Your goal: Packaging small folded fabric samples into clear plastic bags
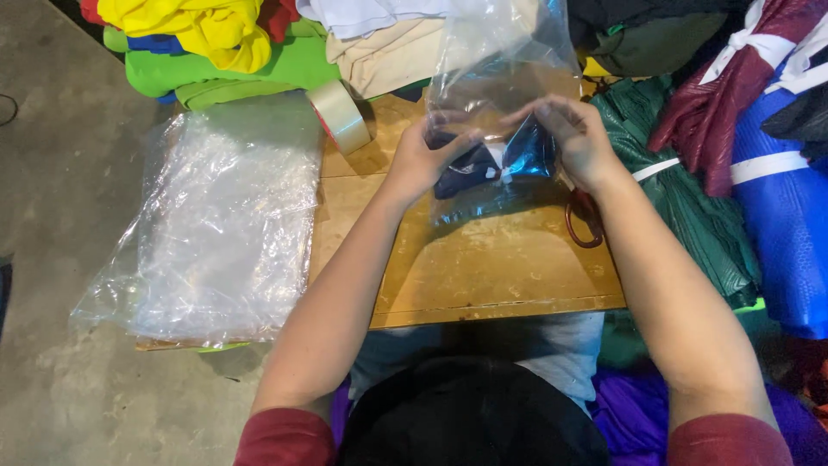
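Both hands — left hand and right hand — pinched a clear plastic bag (dark blue garment inside) at frame centre. A tape roll lay upper left of them.

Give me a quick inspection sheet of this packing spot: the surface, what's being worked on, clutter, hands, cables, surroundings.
Surface: low wooden board, worn, on a concrete floor.
Job's things: clear plastic bag with a dark blue folded garment inside.
Clutter: stack of clear bags on the left; tape roll; red-handled scissors partly under the right wrist.
Hands: left hand and right hand both grip the bag around the garment.
Cables: a thin dark loop at the far left edge, unclear what it is.
Surroundings: piles of folded fabric, yellow, green, maroon, blue.
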